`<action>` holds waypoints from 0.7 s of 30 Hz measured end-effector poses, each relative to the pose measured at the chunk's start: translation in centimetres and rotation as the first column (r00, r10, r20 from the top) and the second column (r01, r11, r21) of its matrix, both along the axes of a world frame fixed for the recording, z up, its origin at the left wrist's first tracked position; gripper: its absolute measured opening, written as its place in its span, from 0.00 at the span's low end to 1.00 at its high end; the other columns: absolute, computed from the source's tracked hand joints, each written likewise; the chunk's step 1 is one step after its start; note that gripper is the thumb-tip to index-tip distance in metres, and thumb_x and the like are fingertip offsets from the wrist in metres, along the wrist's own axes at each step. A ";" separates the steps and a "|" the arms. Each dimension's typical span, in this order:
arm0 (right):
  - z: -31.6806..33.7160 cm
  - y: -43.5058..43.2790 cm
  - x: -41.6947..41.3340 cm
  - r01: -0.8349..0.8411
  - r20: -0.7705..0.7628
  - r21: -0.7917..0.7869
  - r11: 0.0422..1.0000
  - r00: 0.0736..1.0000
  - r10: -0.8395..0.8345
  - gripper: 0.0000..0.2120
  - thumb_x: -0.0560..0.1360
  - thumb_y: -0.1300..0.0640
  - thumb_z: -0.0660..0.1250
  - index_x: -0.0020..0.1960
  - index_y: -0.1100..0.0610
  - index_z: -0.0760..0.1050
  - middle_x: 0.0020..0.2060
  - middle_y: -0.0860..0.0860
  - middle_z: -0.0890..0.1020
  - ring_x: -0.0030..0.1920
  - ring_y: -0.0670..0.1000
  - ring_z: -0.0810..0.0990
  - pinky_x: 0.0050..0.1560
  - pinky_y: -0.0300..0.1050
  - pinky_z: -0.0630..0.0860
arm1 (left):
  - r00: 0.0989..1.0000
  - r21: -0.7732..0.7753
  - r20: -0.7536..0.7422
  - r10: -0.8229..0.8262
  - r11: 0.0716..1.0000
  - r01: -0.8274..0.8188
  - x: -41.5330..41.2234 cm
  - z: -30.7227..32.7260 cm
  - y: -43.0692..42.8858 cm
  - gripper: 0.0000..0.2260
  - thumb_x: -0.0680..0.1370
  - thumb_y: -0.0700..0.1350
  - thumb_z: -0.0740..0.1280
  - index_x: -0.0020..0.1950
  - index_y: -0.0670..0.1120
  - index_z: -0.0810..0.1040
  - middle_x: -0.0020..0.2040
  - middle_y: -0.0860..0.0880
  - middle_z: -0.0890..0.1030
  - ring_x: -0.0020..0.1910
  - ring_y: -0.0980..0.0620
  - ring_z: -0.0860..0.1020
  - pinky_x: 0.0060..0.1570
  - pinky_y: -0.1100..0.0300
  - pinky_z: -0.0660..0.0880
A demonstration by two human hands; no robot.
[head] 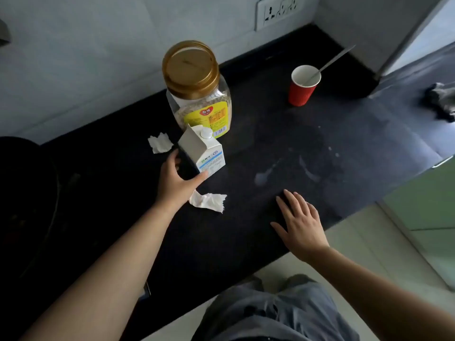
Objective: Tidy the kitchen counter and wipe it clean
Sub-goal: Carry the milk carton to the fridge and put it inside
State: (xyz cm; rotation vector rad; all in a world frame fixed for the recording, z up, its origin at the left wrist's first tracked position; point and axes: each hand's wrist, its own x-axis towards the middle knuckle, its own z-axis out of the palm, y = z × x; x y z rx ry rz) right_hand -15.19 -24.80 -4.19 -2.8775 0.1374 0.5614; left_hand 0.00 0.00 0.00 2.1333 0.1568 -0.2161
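Observation:
My left hand (pixel 175 180) grips a white carton (pixel 205 153) with a screw cap, standing on the black counter (pixel 246 230) just in front of a clear jar (pixel 197 94) with a gold lid and yellow label. My right hand (pixel 301 222) lies flat on the counter near its front edge, fingers spread, holding nothing. One crumpled tissue (pixel 209 201) lies beside my left wrist. Another tissue (pixel 160 143) lies left of the carton. A red paper cup (pixel 303 86) with a spoon (pixel 331 61) in it stands at the back right. Wet smears (pixel 290 168) mark the counter's middle.
A dark grey rag (pixel 442 100) lies at the far right on the counter. A wall socket (pixel 278 12) sits above the back edge. A dark round pan or hob (pixel 27 205) fills the left. The floor (pixel 364 242) lies beyond the counter's front edge.

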 end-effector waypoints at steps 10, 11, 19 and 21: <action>-1.4 0.0 -0.3 0.032 0.099 -0.003 0.999 0.995 -0.032 0.31 0.75 0.37 0.48 0.73 0.52 0.59 0.74 0.54 0.60 0.74 0.57 0.56 0.71 0.52 0.50 | 0.998 -0.054 0.039 -0.053 0.997 0.055 3.2 -1.6 -0.1 0.32 0.62 0.44 0.77 0.63 0.49 0.69 0.60 0.48 0.77 0.57 0.55 0.78 0.56 0.54 0.76; -1.4 0.0 -0.3 0.041 0.098 0.004 0.999 0.994 -0.041 0.31 0.75 0.38 0.49 0.73 0.52 0.59 0.74 0.54 0.61 0.74 0.57 0.57 0.71 0.52 0.50 | 0.998 -0.072 0.029 -0.056 0.996 0.058 3.2 -1.7 -0.2 0.31 0.62 0.44 0.77 0.62 0.50 0.69 0.59 0.49 0.78 0.57 0.55 0.78 0.56 0.51 0.77; -1.6 -0.1 -0.4 0.034 0.095 0.010 0.999 0.995 -0.035 0.31 0.75 0.37 0.48 0.73 0.51 0.58 0.74 0.53 0.60 0.74 0.55 0.54 0.71 0.51 0.48 | 0.998 -0.136 0.064 -0.017 0.990 0.026 2.2 -1.0 -1.1 0.33 0.57 0.52 0.77 0.58 0.51 0.68 0.58 0.47 0.77 0.56 0.53 0.78 0.54 0.50 0.78; -1.4 -0.1 -0.3 0.030 0.095 0.015 0.999 0.995 -0.032 0.31 0.75 0.37 0.46 0.74 0.51 0.56 0.75 0.52 0.57 0.75 0.55 0.52 0.71 0.50 0.46 | 0.996 -0.146 0.086 -0.021 0.989 0.033 2.0 -0.3 -1.5 0.34 0.58 0.52 0.77 0.60 0.49 0.68 0.59 0.47 0.77 0.57 0.53 0.78 0.53 0.53 0.78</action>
